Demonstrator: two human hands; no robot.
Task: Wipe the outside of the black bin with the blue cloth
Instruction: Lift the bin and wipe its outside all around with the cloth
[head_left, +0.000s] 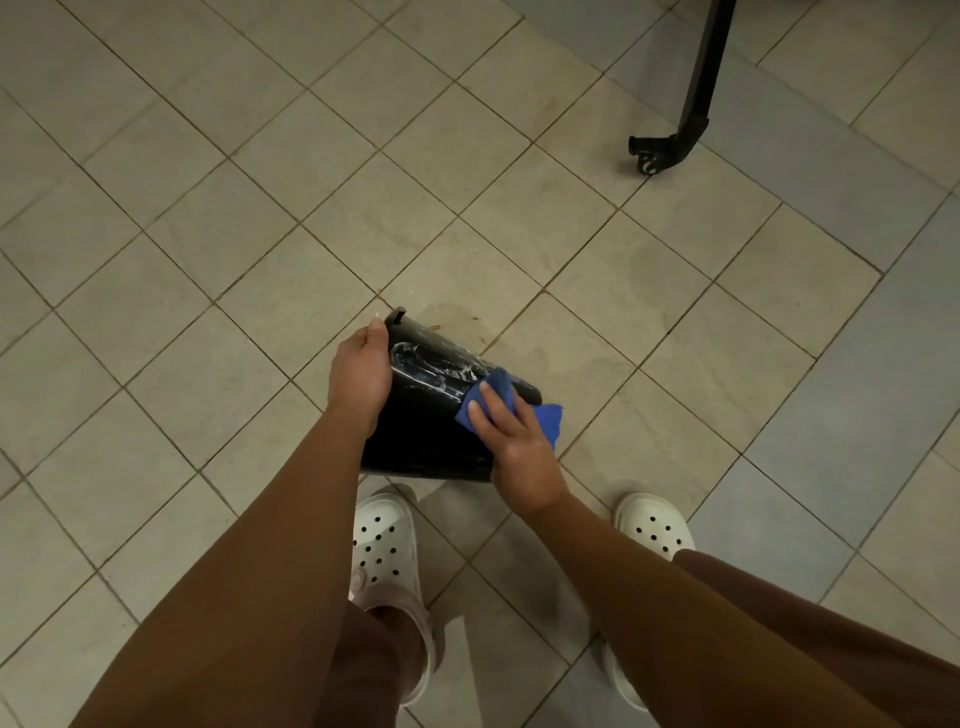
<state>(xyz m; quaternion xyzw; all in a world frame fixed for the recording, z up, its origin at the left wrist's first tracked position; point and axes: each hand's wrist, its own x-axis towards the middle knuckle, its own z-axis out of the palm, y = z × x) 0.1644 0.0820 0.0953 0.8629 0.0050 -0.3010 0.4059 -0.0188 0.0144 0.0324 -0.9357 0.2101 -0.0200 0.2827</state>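
Observation:
The black bin is tilted over the tiled floor in front of my feet, its glossy side facing up with white soapy streaks on it. My left hand grips the bin's far left edge, fingers curled round it. My right hand presses the blue cloth flat against the bin's right side, fingers fairly straight on top of the cloth. Part of the cloth hangs off past the bin's right edge.
Beige floor tiles spread all round, with a damp stain just beyond the bin. A black metal leg with a foot stands at the upper right. My two white clogs stand just behind the bin.

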